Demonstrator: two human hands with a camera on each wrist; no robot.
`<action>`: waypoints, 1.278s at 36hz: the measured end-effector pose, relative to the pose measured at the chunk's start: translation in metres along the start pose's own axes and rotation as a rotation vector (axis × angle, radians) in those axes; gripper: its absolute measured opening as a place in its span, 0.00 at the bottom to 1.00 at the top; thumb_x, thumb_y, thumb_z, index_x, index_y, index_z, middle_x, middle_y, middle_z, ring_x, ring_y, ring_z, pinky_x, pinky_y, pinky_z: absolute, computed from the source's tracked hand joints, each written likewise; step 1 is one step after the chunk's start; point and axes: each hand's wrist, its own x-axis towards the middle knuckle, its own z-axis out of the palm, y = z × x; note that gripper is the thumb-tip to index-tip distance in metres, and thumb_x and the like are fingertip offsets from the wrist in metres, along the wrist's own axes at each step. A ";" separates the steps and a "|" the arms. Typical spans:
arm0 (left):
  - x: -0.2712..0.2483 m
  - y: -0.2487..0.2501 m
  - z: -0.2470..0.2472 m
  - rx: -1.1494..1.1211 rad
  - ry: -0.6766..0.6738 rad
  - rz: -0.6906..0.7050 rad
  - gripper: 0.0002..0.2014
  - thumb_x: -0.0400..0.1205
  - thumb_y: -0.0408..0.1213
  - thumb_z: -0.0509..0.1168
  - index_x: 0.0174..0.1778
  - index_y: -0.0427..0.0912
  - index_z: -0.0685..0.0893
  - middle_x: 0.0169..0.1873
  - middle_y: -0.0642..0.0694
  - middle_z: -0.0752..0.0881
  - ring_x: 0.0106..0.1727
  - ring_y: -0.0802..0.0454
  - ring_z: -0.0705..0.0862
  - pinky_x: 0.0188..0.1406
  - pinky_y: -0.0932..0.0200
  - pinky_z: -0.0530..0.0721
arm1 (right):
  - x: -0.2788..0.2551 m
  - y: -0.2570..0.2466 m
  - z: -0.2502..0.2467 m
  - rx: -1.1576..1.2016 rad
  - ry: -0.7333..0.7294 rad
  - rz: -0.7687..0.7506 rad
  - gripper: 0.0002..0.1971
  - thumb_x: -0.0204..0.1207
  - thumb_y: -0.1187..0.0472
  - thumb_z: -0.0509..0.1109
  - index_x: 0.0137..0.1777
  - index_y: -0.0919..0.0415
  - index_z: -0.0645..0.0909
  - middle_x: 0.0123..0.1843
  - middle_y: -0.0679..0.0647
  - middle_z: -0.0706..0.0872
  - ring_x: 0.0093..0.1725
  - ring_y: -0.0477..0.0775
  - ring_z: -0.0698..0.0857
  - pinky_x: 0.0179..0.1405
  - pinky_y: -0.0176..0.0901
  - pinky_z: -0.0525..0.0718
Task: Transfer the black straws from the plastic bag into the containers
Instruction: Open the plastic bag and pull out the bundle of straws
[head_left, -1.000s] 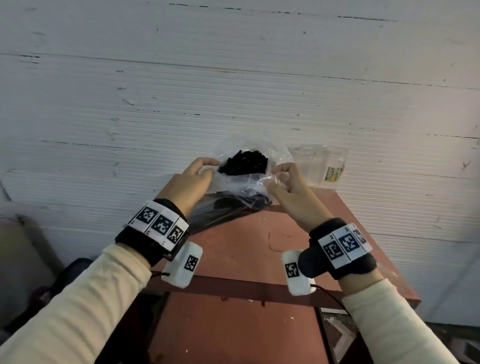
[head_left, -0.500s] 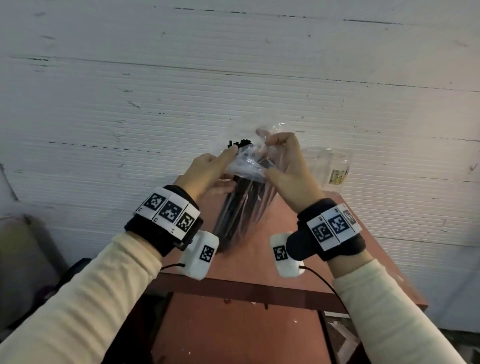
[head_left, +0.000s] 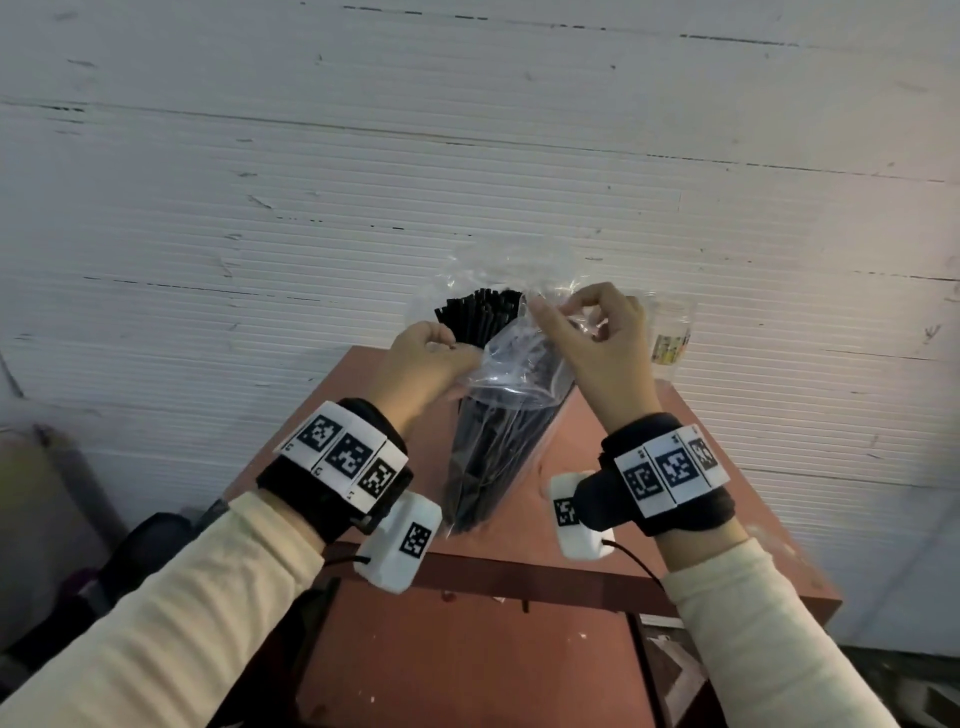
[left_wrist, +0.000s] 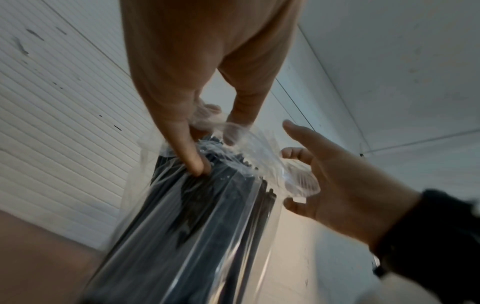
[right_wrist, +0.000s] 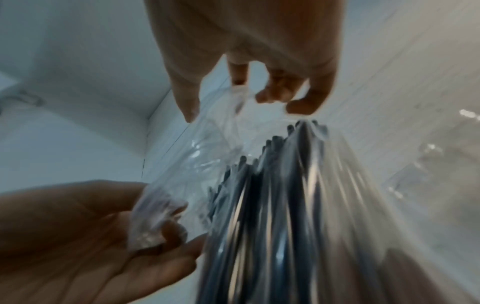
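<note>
The plastic bag (head_left: 511, 379) now stands up between both hands; a second ago it lay tipped. The left hand (head_left: 423, 364) and right hand (head_left: 597, 343) each pinch its top, pulling it open (good). Black straws (head_left: 478, 312) poke out above the fingers, ready to pull.

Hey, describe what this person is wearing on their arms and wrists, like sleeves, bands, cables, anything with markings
Both arms are in cream ribbed long sleeves. Each wrist carries a black fabric band faced with a strip of white tags printed with black square codes. A rounded white camera unit with its own code tag hangs under each wrist, trailing a thin black cable. The left hand and right hand are bare.
</note>
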 end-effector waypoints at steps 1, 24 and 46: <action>-0.002 -0.002 0.002 0.036 0.005 0.011 0.10 0.79 0.31 0.71 0.43 0.45 0.74 0.43 0.42 0.80 0.41 0.50 0.85 0.47 0.54 0.91 | 0.002 0.000 -0.002 -0.101 0.007 0.041 0.25 0.66 0.33 0.74 0.48 0.53 0.74 0.52 0.50 0.74 0.43 0.38 0.72 0.43 0.33 0.72; -0.011 -0.020 0.021 0.030 0.009 -0.011 0.40 0.58 0.57 0.81 0.59 0.59 0.63 0.66 0.39 0.76 0.64 0.38 0.83 0.64 0.37 0.84 | 0.020 0.021 -0.012 0.211 -0.127 0.303 0.06 0.83 0.63 0.53 0.49 0.59 0.72 0.39 0.55 0.75 0.32 0.48 0.78 0.34 0.47 0.82; 0.020 -0.042 0.012 0.030 0.109 0.067 0.39 0.69 0.29 0.81 0.67 0.49 0.63 0.59 0.50 0.74 0.60 0.54 0.77 0.65 0.56 0.76 | 0.035 0.045 0.013 0.331 -0.206 0.420 0.17 0.84 0.71 0.53 0.68 0.54 0.63 0.45 0.55 0.76 0.27 0.46 0.74 0.38 0.49 0.79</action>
